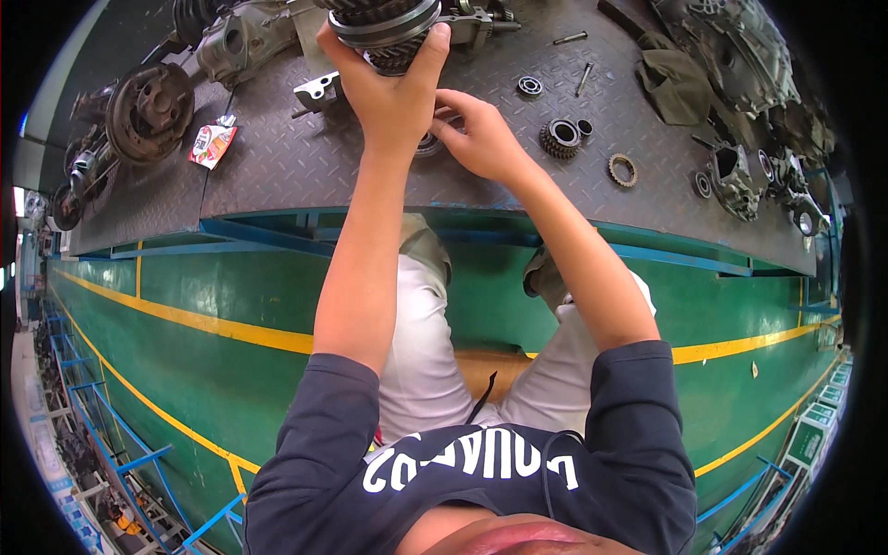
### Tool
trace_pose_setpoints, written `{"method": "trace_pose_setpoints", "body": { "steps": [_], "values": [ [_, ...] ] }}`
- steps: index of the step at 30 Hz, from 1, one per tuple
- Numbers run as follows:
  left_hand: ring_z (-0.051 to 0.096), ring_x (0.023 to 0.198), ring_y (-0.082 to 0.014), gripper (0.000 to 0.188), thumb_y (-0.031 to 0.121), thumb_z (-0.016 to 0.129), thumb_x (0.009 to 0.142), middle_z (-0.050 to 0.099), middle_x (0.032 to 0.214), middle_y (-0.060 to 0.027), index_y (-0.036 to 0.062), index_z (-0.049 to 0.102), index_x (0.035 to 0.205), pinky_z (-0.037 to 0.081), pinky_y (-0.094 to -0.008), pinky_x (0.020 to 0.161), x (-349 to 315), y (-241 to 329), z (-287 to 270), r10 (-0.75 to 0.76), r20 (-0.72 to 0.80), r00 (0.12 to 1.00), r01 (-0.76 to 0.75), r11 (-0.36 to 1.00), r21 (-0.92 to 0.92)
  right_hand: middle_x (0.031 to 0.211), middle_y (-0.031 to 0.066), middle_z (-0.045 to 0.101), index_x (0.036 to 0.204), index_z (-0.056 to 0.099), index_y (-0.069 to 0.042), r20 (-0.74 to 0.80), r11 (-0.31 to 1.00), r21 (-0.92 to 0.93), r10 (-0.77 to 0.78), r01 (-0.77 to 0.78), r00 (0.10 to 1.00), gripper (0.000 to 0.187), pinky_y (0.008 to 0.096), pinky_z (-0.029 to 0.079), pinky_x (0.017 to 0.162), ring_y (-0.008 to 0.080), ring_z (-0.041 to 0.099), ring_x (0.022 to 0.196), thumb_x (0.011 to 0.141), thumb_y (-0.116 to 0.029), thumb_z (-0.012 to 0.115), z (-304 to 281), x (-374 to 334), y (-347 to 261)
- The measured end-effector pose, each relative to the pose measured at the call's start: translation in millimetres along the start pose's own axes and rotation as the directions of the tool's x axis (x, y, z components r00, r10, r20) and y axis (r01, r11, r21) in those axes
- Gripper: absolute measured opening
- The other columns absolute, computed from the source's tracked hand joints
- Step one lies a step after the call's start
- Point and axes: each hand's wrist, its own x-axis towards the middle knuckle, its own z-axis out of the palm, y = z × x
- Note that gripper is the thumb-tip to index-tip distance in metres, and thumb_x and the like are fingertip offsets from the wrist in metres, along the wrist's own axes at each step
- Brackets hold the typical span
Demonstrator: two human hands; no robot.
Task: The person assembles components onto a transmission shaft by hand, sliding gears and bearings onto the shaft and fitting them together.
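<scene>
Dark diamond-plate steel bench (pixel 287 180) ahead; green painted floor (pixel 268 287) below and in front. At bench's left, rust-brown round metal drum (pixel 148 113); flat red-and-white packet (pixel 211 145) right of it. Centre: stacked grey metal gear assembly (pixel 387 20) in left hand (pixel 396 92); right hand (pixel 481 139) nearer, to the right. Beyond that hand, rightward: dark toothed metal gear (pixel 560 141), small dark metal sleeve (pixel 585 128) just beside, brownish toothed metal ring (pixel 622 170) farther right. Crumpled olive cloth (pixel 675 88) behind ring, grey cast-metal housing (pixel 735 180) right.

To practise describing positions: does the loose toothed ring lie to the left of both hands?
No, the toothed ring lies to the right of both the left hand and the right hand.
</scene>
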Motion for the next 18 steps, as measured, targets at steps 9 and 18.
{"method": "trace_pose_setpoints", "body": {
  "steps": [9,18],
  "values": [
    [0.073,0.106,-0.0238,0.086,0.026,0.095,0.079,0.069,0.119,-0.0139,0.0065,0.039,0.141,0.057,-0.0363,0.094,-6,-14,10,0.177,-0.019,0.984,-0.174,0.981,0.089,0.119,0.0189,0.074,0.136,0.070,-0.001,-0.059,0.997,-0.071,0.028,-0.032,0.998,0.036,0.0366,0.059,0.091,0.0239,0.074,0.101,0.100,-0.007,0.070,-7,-16,-24],
    [0.073,0.108,-0.0296,0.087,0.019,0.093,0.073,0.071,0.119,-0.0178,0.0069,0.042,0.143,0.058,-0.0398,0.095,-11,-15,21,0.224,-0.006,0.974,-0.219,0.957,0.191,0.142,0.0139,0.062,0.159,0.046,-0.005,-0.241,0.941,0.188,-0.235,0.283,0.942,0.057,0.0354,0.053,0.106,0.0207,0.065,0.124,0.107,-0.014,0.068,-85,23,-114]
  ]
}}
